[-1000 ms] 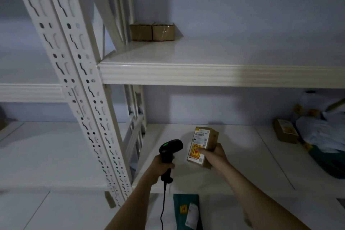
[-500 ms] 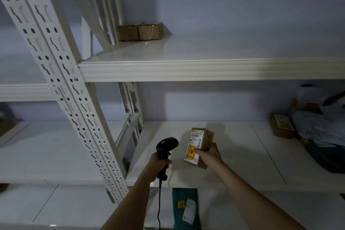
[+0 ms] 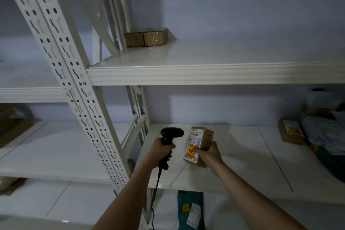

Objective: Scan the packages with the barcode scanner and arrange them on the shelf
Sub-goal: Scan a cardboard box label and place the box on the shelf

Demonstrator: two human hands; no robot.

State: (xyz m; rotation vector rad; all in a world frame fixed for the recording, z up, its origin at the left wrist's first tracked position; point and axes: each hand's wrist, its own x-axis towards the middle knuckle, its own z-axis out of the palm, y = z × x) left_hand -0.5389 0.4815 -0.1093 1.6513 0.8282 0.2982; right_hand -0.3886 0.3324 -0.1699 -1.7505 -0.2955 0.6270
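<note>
My left hand (image 3: 162,152) grips the barcode scanner (image 3: 169,137); my right hand (image 3: 209,154) clasps the labelled package (image 3: 198,145) just right of it, above the shelf (image 3: 242,158).

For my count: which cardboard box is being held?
The labelled box in the right hand; the other boxes lie on shelves.
</note>
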